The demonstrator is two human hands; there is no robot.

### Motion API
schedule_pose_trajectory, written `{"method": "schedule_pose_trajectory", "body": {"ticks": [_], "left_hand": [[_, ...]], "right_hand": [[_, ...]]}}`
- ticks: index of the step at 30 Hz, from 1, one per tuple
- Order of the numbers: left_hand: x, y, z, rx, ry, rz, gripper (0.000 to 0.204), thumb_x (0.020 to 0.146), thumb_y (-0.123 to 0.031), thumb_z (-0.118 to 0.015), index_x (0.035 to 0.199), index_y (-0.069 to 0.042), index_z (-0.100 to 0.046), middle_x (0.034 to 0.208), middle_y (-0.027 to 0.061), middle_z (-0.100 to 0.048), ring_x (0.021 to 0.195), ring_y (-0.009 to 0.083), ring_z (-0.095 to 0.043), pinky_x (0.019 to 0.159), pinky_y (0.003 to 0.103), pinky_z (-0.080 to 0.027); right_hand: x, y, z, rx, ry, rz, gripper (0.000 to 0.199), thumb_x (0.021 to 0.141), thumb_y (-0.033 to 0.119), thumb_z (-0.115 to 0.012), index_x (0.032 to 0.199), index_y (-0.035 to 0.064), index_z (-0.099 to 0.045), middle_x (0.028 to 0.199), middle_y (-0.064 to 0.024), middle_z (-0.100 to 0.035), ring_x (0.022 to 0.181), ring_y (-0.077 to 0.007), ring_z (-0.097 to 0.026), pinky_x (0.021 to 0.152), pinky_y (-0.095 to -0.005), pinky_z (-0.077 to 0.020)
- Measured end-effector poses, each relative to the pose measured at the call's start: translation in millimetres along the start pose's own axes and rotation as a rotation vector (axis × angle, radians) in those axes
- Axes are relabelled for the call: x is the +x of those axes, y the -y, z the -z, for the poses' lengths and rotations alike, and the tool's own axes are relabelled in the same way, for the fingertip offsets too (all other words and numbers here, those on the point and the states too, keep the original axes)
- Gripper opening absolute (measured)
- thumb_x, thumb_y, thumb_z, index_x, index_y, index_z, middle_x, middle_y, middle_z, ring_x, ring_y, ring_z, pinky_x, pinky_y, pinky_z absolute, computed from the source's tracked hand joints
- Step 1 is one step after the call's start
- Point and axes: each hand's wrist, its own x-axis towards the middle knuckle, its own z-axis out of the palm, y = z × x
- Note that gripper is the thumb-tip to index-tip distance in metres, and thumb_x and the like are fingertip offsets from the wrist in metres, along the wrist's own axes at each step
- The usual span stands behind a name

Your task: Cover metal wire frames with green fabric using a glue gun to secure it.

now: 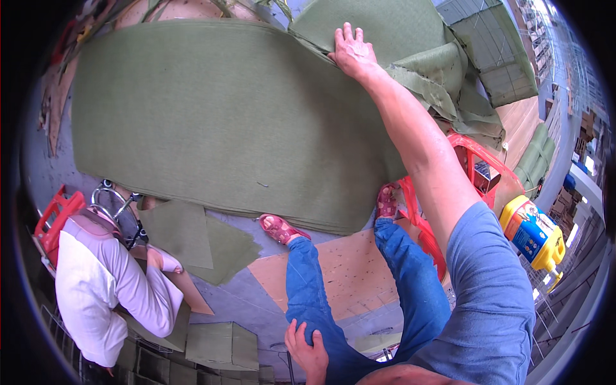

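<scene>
The right hand [353, 54] is resting unclenched on a green sheet [398, 29], at the far right corner of the large green stack [218, 122]; the left hand [308, 351] is lying loosely on the jeans [306, 276].
</scene>
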Motion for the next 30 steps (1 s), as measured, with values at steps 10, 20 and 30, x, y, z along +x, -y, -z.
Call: {"method": "schedule_pose_trajectory", "body": {"ticks": [10, 20, 30], "left_hand": [[-4.1, 0.0, 4.0, -0.013, -0.008, 0.034, 0.037, 0.082, -0.016, -0.068, 0.113, 0.003, -0.062, 0.136, 0.0182, -0.053, 0.127, 0.0405, -0.045, 0.107, 0.052, -0.035], [-10.3, 5.4, -2.6, -0.002, -0.044, -0.002, 0.036, 0.082, -0.017, -0.070, 0.113, 0.000, -0.065, 0.136, 0.0152, -0.055, 0.126, 0.0392, -0.046, 0.107, 0.050, -0.036], [-28.9, 6.8, -18.3, 0.047, -0.026, 0.026, 0.037, 0.085, -0.026, -0.068, 0.117, -0.006, -0.068, 0.139, 0.0119, -0.054, 0.130, 0.0324, -0.047, 0.109, 0.047, -0.036]], "right_hand": [[-10.3, -11.3, 0.6, 0.320, -0.057, 0.091, 0.024, 0.094, 0.023, -0.053, 0.100, 0.0025, -0.065, 0.121, -0.0229, -0.059, 0.108, -0.0412, -0.061, 0.090, -0.0517, -0.0538], [-6.1, -30.6, 59.6, 0.365, -0.168, -0.358, 0.025, 0.089, 0.026, -0.058, 0.097, 0.0051, -0.068, 0.092, -0.0248, -0.070, 0.094, -0.0432, -0.068, 0.083, -0.0518, -0.0535], [-63.8, -108.6, 314.0, 0.806, -0.579, -0.397, 0.033, 0.081, 0.029, -0.057, 0.086, -0.0013, -0.069, 0.086, -0.0279, -0.067, 0.082, -0.0449, -0.066, 0.078, -0.0489, -0.0504]]}}
